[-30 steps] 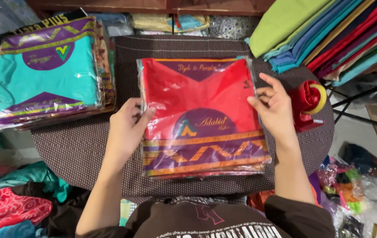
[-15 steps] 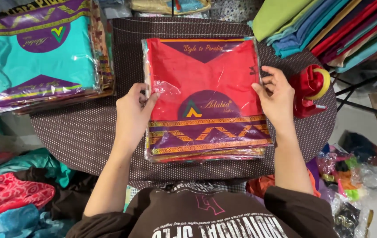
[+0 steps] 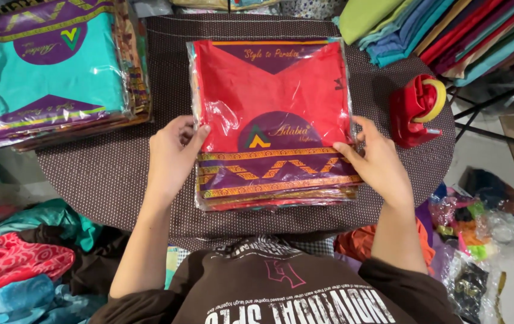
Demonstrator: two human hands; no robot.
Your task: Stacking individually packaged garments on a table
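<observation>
We hold the red packaged garment, top of a small stack in the middle of the desk, by both side edges. Our left hand curls over its left edge, thumb on top; our right hand pinches the right edge. Squaring it well means even pressure, since the glossy clear wrap probably slips. Nearby lie a teal packet stack, a red tape dispenser and folded cloths.
</observation>
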